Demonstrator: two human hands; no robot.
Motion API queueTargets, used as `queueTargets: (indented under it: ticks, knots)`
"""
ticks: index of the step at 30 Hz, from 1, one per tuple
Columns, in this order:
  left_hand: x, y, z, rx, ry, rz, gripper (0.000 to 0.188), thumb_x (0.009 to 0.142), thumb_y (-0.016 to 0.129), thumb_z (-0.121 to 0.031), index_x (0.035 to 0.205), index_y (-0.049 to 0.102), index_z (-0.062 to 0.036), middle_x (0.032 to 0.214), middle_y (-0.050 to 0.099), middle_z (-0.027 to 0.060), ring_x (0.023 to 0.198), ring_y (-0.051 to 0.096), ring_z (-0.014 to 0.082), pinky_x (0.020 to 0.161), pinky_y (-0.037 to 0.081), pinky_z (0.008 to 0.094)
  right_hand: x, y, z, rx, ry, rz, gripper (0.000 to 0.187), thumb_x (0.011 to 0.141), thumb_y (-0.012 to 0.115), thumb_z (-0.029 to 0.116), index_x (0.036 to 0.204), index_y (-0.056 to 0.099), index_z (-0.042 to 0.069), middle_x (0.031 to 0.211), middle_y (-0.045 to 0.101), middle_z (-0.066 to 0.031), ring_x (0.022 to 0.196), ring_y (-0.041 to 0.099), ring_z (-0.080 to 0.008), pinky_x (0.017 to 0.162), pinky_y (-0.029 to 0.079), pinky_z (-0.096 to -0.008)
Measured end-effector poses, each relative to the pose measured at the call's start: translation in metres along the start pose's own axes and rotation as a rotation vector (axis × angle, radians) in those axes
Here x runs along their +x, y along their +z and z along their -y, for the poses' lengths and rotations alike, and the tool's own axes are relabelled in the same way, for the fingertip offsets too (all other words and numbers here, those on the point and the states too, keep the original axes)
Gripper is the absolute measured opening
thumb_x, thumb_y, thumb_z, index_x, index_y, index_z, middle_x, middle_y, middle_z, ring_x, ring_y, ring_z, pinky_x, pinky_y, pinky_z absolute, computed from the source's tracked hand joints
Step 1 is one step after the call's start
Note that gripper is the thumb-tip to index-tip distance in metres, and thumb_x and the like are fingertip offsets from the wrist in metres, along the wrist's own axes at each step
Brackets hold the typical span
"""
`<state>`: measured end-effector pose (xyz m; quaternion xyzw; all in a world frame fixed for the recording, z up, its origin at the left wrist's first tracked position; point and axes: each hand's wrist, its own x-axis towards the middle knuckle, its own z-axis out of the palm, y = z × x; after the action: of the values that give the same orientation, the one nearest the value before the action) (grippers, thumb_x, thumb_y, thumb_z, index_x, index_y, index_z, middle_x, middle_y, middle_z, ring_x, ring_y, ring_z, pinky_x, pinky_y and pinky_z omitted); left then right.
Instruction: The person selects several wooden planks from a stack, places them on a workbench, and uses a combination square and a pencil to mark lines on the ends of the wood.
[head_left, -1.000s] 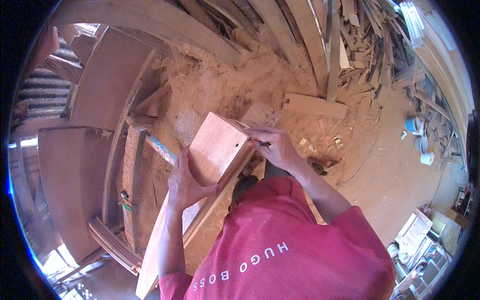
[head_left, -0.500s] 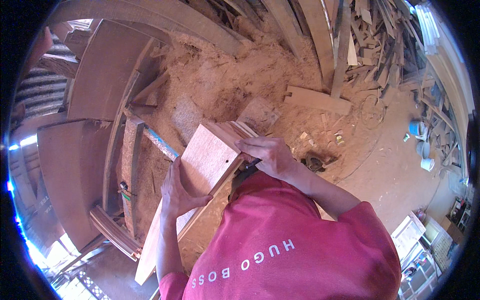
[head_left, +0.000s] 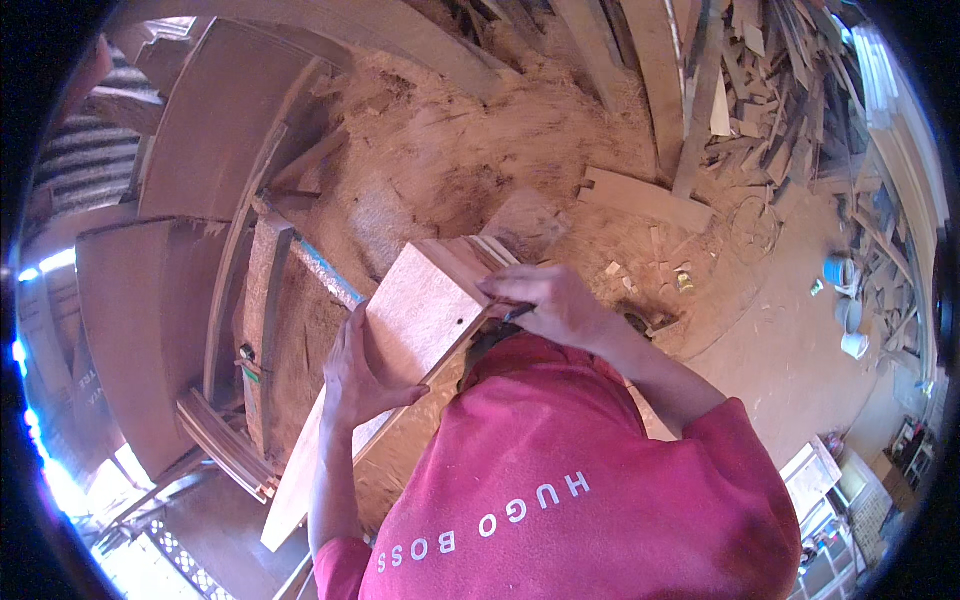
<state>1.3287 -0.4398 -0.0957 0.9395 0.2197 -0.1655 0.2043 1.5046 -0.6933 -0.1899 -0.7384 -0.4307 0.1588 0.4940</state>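
Stack of reddish-brown boards (head_left: 412, 308) at the centre of the head view, set slantwise beside a red shirt (head_left: 590, 480) with pale lettering, a small dark spot near one corner of the upper face. Left hand (head_left: 353, 385) clamped on the stack, fingers along one long edge, thumb reaching toward the other. Right hand (head_left: 550, 300) closed on a slim dark tool (head_left: 518, 312), fingertips against the corner of the stack. On the floor (head_left: 770, 345) at right, a short row of containers: blue bucket (head_left: 838, 270) uppermost, grey bucket (head_left: 848, 316) just below in view, white bucket (head_left: 855, 346) last; contents too small to tell. Beyond the stack, sawdust (head_left: 440, 150) spread thickly over the ground, with a notched plank (head_left: 650, 203) lying flat upon it. At upper right, a scrap pile (head_left: 765, 115) of loose offcuts beside long leaning planks. At left, a rough post (head_left: 263, 330) and a blue-marked bar (head_left: 325, 272) meeting at an angle; farther left, a large brown panel (head_left: 135, 340) below corrugated sheeting (head_left: 92, 165). At lower right, pale shelving (head_left: 835, 535), bearing small articles too blurred to name.
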Motion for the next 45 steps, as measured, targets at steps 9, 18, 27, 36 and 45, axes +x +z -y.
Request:
queueTargets:
  ticks: [9, 18, 27, 36, 45]
  knots:
    - [0.006, -0.020, 0.001, -0.321, 0.206, -0.228, 0.115, 0.059, 0.089, -0.066, 0.144, 0.049, 0.0012, 0.144, 0.053, 0.0234, 0.135, 0.052, 0.0361, 0.113, 0.040, 0.0451, 0.020, -0.027, -0.043, 0.246, 0.258, -0.120, 0.032, 0.094, 0.074, 0.030, 0.109, 0.075, 0.002, 0.088, 0.076, -0.0112, 0.079, 0.069, -0.0155, 0.073, 0.054, -0.0312]
    - [0.034, 0.015, -0.035, -0.030, -0.077, -0.494, 0.051, 0.101, 0.057, -0.041, 0.136, 0.056, -0.0035, 0.128, 0.063, 0.0231, 0.123, 0.059, 0.0382, 0.103, 0.045, 0.0465, 0.017, -0.021, -0.063, 0.294, 0.473, -0.233, 0.024, 0.098, 0.071, 0.025, 0.094, 0.074, 0.002, 0.073, 0.062, 0.0026, 0.070, 0.054, -0.0061, 0.065, 0.045, -0.0251]
    - [0.028, 0.028, -0.028, -0.166, -0.216, -0.505, 0.049, 0.093, 0.064, -0.046, 0.121, 0.061, -0.0052, 0.089, 0.071, 0.0204, 0.080, 0.070, 0.0410, 0.070, 0.054, 0.0494, 0.031, -0.006, -0.059, 0.394, 0.280, -0.161, 0.025, 0.095, 0.072, 0.020, 0.114, 0.071, 0.003, 0.107, 0.068, -0.0027, 0.093, 0.061, -0.0107, 0.085, 0.049, -0.0266]
    - [-0.027, 0.028, -0.021, -0.032, -0.130, -0.736, 0.076, 0.087, 0.063, -0.065, 0.134, 0.057, -0.0061, 0.133, 0.059, 0.0194, 0.132, 0.049, 0.0365, 0.112, 0.033, 0.0533, 0.086, -0.011, 0.012, 0.335, -0.100, 0.425, 0.117, 0.064, 0.092, 0.056, 0.154, 0.039, 0.005, 0.154, 0.045, -0.0133, 0.136, 0.048, -0.0257, 0.102, 0.048, -0.0380]
    - [-0.084, 0.042, -0.001, 0.033, -0.173, -0.381, 0.121, 0.056, 0.086, -0.060, 0.160, 0.028, -0.0381, 0.165, 0.026, 0.0157, 0.152, 0.025, 0.0395, 0.122, 0.015, 0.0655, 0.103, -0.002, 0.025, -0.179, -0.234, 0.629, 0.136, 0.054, 0.093, 0.058, 0.159, 0.027, 0.003, 0.156, 0.034, -0.0250, 0.143, 0.038, -0.0431, 0.115, 0.036, -0.0534]
